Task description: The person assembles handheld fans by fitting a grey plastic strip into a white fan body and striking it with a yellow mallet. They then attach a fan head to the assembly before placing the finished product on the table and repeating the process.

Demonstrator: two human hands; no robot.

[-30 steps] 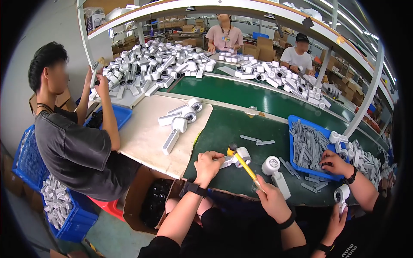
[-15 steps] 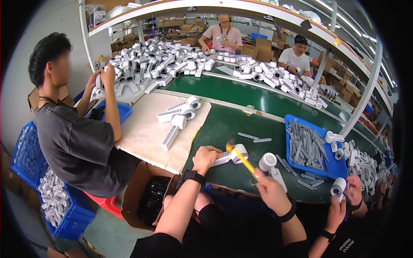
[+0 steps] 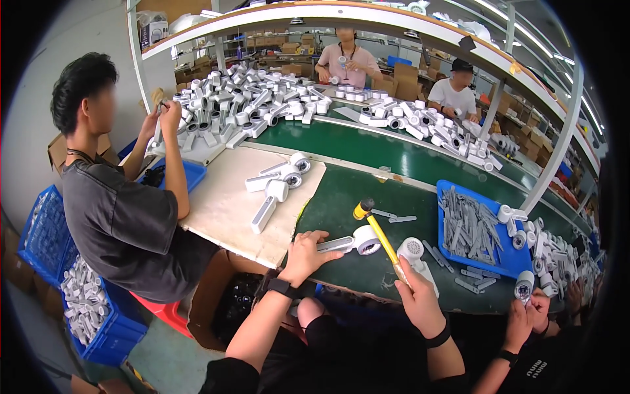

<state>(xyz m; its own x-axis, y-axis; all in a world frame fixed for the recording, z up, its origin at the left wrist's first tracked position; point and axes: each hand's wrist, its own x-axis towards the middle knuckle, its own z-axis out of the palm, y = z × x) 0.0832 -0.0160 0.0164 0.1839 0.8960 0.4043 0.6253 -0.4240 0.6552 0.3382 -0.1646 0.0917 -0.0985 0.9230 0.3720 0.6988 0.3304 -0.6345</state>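
Observation:
On the green bench top in front of me lies a white handheld fan (image 3: 367,240) with a round head and a grey-faced handle. My left hand (image 3: 306,255) grips the end of its handle, thumb along the near side and fingers across the far side. A mallet (image 3: 380,236) with a yellow handle and a black-and-yellow head is in my right hand (image 3: 418,299), its head raised above the fan. Just beyond my right fingers rests a second white fan (image 3: 411,248), its grille facing up; my hand partly hides its handle.
A blue tray (image 3: 441,226) of grey strips stands right, with loose strips (image 3: 468,285) beside it. Several fans (image 3: 269,203) lie on the cardboard sheet (image 3: 226,190). One co-worker (image 3: 118,184) sits left; another's hands (image 3: 525,322) hold a fan at right. Fans (image 3: 230,98) heap beyond.
The mallet's head has risen away from the fan, and its handle stands steeper. My left hand has loosened and spread its fingers along the fan's handle. The whole view has shifted slightly.

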